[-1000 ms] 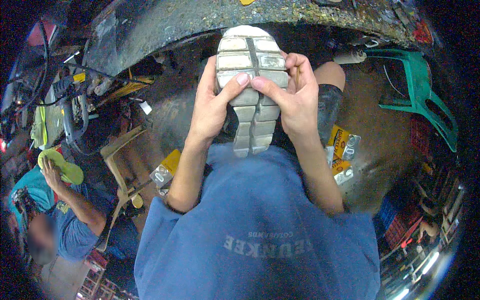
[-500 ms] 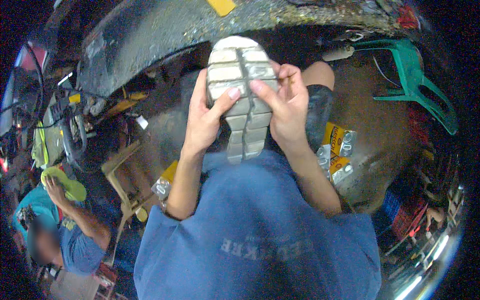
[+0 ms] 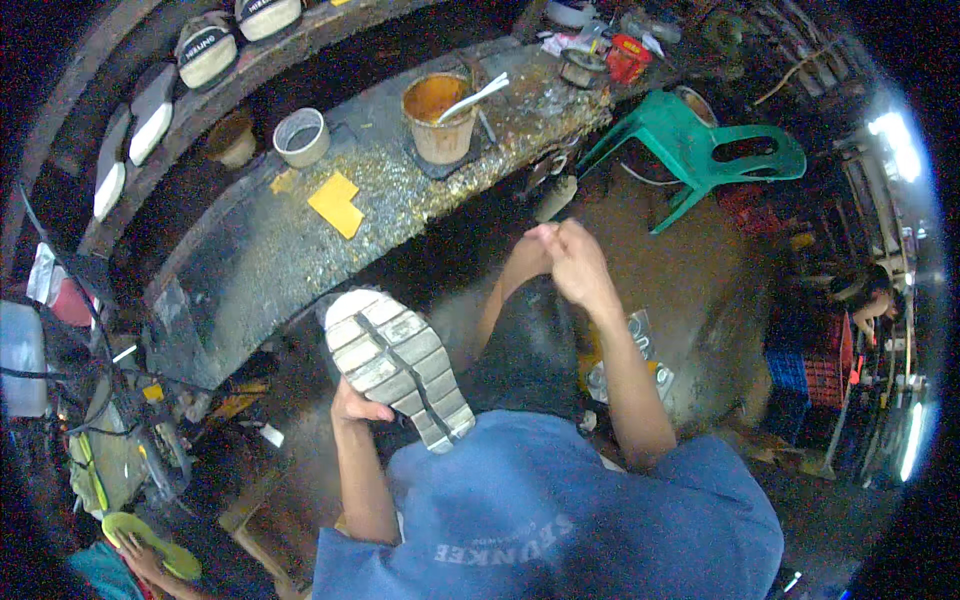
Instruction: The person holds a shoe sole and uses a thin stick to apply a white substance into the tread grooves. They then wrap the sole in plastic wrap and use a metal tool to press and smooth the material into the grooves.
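My left hand (image 3: 358, 402) grips a shoe (image 3: 395, 362) from its left side, thumb along the edge. Its pale, grooved sole faces up, with the toe tilted toward the bench; a sliver of dark upper shows at the toe end. Most of my left fingers are hidden beneath it. Away to the right of the shoe, my right hand (image 3: 577, 262) is raised in front of my right knee, fingers curled in. Whether anything sits in those fingers cannot be made out.
A glue-spattered bench (image 3: 250, 270) carries a brown-stained tub (image 3: 440, 140) with a white-handled tool, a white bowl (image 3: 301, 138) and a yellow piece (image 3: 336, 206). Shoes (image 3: 207, 55) line the shelf. A green plastic chair (image 3: 690, 150) stands right; another person holds a yellow-green sole (image 3: 150, 545) lower left.
My right hand has let go of the shoe and moved right, closing. My left hand has brought the shoe lower and leftward, tilting it. The view has swung, showing more of the bench.
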Demonstrator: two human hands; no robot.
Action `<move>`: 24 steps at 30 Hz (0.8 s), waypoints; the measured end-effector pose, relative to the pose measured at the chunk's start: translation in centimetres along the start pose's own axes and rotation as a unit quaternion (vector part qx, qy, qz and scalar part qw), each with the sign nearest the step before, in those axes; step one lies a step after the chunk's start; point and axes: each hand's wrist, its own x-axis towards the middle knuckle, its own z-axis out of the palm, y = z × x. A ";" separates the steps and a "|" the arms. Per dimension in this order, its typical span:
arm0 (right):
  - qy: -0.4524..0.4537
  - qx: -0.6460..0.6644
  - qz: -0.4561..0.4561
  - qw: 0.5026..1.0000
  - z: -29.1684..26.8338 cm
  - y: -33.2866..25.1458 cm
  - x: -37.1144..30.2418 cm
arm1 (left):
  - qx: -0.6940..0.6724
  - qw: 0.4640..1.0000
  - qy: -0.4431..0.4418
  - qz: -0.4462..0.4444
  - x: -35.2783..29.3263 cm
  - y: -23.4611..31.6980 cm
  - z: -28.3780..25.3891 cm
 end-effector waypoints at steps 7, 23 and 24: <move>0.013 -0.049 -0.076 0.996 -4.2 -0.9 15.3 | 0.018 0.999 -0.028 -0.005 0.4 -1.0 -0.3; 0.098 0.011 0.009 0.995 13.5 12.3 2.2 | 0.048 0.995 0.076 0.041 -1.4 -4.3 0.6; -0.017 0.030 0.028 0.999 13.9 13.0 -0.4 | 0.048 0.996 0.069 0.039 -1.4 -4.0 0.6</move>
